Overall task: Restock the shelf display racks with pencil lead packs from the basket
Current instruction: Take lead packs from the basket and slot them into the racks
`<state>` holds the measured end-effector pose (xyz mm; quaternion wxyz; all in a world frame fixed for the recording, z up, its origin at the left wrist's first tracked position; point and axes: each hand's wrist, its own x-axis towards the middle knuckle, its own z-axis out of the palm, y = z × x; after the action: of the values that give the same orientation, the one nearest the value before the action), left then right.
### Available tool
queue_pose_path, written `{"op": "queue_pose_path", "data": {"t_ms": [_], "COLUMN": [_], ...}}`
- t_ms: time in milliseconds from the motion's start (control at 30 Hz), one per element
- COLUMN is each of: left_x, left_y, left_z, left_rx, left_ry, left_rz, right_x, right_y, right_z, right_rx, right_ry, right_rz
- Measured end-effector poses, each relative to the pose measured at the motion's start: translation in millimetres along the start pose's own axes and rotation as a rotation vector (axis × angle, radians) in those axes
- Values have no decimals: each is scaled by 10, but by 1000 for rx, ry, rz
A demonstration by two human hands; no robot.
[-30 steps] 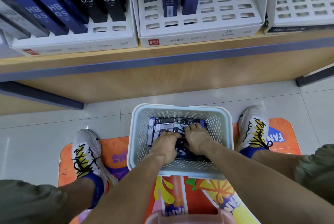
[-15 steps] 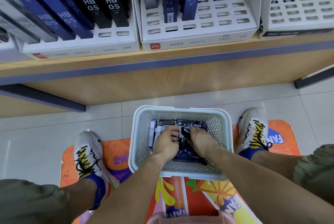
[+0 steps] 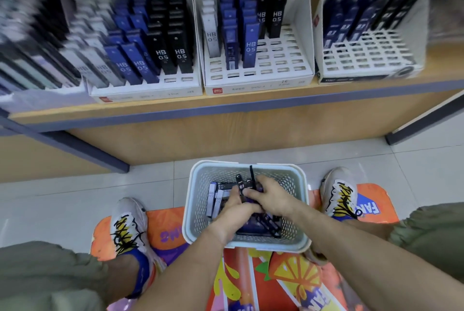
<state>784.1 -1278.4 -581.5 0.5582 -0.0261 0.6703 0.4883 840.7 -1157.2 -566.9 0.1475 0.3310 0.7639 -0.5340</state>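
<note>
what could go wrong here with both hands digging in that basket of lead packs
Both hands, left hand and right hand, bunch several packs at once; some stick up loosely and might slip back into the basket. The loose packs carry mixed labels, so one may land in the wrong rack.

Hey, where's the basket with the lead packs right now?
In the head view the basket sits on the floor at lower centre, between the person's two shoes and below the shelf's middle rack, with both hands reaching into it.

both forearms reaching toward 12 o'clock, left hand point(image 3: 236, 206) fingers curled, right hand point(image 3: 272, 199) overlapping it at 1 o'clock, fingers curled
</note>
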Motion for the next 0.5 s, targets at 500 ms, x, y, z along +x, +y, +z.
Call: {"op": "queue_pose_path", "data": {"t_ms": [500], "left_x": [-669], "left_y": [491], "left_z": [100], "left_rx": [38], "left_ry": [19], "left_rz": [296], "right_x": [-383], "right_y": [-670], "right_z": [-299], "right_rx": [-125], "right_ry": [-1], "right_rz": [-141]}}
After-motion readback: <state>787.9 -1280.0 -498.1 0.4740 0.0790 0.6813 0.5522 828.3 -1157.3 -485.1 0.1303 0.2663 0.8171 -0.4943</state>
